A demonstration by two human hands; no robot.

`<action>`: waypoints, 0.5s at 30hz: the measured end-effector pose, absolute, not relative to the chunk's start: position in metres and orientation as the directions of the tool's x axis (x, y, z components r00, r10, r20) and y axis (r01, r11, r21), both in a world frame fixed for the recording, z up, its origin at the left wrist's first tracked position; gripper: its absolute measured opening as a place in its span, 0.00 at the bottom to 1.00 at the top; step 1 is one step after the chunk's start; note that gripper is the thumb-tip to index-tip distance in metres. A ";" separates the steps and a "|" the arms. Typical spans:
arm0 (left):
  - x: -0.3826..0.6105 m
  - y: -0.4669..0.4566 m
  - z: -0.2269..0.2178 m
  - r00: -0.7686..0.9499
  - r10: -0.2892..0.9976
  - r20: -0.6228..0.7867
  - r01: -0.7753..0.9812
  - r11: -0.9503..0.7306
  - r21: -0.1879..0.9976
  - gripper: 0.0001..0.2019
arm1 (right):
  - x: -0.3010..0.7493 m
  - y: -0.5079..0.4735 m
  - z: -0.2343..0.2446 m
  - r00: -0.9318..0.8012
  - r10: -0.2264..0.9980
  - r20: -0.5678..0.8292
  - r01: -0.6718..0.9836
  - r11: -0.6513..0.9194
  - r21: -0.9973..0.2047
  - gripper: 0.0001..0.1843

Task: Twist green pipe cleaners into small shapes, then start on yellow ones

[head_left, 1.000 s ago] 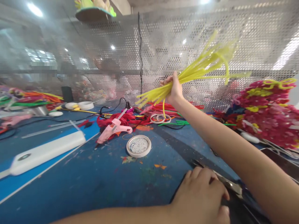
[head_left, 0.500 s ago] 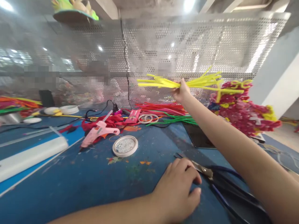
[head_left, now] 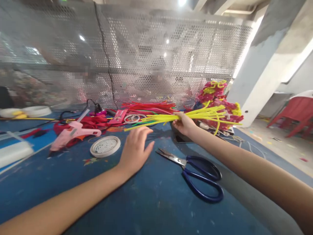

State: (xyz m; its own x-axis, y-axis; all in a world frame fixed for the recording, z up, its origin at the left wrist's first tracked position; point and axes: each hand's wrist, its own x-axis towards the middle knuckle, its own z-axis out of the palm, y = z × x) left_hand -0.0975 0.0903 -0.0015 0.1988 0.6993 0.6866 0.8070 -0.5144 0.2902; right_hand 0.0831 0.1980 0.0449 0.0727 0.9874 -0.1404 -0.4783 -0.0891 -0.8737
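My right hand (head_left: 184, 124) is closed around a bundle of yellow pipe cleaners (head_left: 195, 115), held level just above the blue table (head_left: 146, 202). My left hand (head_left: 135, 149) hovers open, fingers stretched toward the bundle's left ends, holding nothing. Blue-handled scissors (head_left: 195, 173) lie on the table between my two arms, blades pointing left.
A pink glue gun (head_left: 73, 133) and a round white dish of beads (head_left: 105, 146) sit to the left. Red and green pipe cleaners (head_left: 146, 107) and tape rings (head_left: 133, 118) lie at the back. A heap of pink and yellow flowers (head_left: 215, 101) stands right. A perforated metal screen (head_left: 146, 58) closes the back.
My right hand lowered the yellow bundle from up high to just above the table. My left hand came off the scissors and moved forward, opening toward the bundle. The view swung right.
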 end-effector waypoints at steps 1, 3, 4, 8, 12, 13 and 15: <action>-0.102 0.097 -0.003 0.147 0.711 0.688 0.849 -0.448 0.280 0.16 | 0.085 0.193 0.044 0.059 0.987 -0.151 -0.474 -0.105 -0.874 0.08; -0.109 0.107 -0.005 0.063 0.762 0.645 0.880 -0.348 0.324 0.20 | 0.087 0.183 0.044 0.032 0.985 -0.167 -0.462 -0.133 -0.877 0.07; -0.111 0.109 -0.005 0.067 0.808 0.586 0.865 -0.340 0.369 0.19 | 0.087 0.179 0.044 0.019 0.985 -0.173 -0.453 -0.146 -0.879 0.08; -0.111 0.105 0.001 0.361 0.897 0.255 0.740 -0.442 0.507 0.19 | 0.094 0.174 0.053 -0.017 0.984 -0.178 -0.414 -0.169 -0.895 0.09; -0.107 0.100 0.005 0.392 0.886 0.246 0.764 -0.463 0.450 0.18 | 0.130 0.190 0.082 0.162 0.986 -0.039 -0.306 0.013 -0.952 0.15; -0.108 0.100 0.004 0.366 0.898 0.244 0.785 -0.439 0.437 0.17 | 0.144 0.193 0.093 0.289 0.955 0.068 -0.174 0.122 -0.977 0.15; -0.109 0.104 0.000 0.290 0.923 0.252 0.833 -0.373 0.409 0.17 | 0.175 0.196 0.117 0.436 0.848 0.303 0.074 0.301 -0.951 0.15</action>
State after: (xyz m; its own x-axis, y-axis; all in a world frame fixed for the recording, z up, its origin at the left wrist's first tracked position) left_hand -0.1090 0.1042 -0.0004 0.2901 0.9232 0.2520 0.8327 -0.3733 0.4090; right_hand 0.1751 0.1957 0.1173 0.4355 0.8478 0.3025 0.0738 0.3013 -0.9507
